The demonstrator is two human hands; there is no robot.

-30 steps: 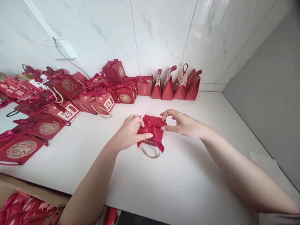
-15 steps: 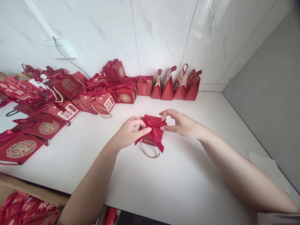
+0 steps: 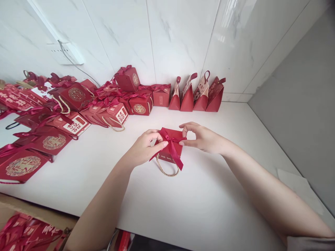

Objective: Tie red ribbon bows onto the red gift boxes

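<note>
Both my hands, left hand [image 3: 142, 149] and right hand [image 3: 202, 138], have fingers pinching the ribbon bow [image 3: 170, 142] atop the red gift box [image 3: 170, 150] on the white worktop [image 3: 204, 195].

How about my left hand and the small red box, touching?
Touching. The head view shows fingers of the left hand pinching the ribbon on the small red box, no gap.

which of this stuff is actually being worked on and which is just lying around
In hand: small red gift box; its ribbon bow, pinched by the left hand and right hand; its rope handle.
Lying about: heap of red boxes at left; four tapered red bags by the wall; white sheet; carton.
</note>
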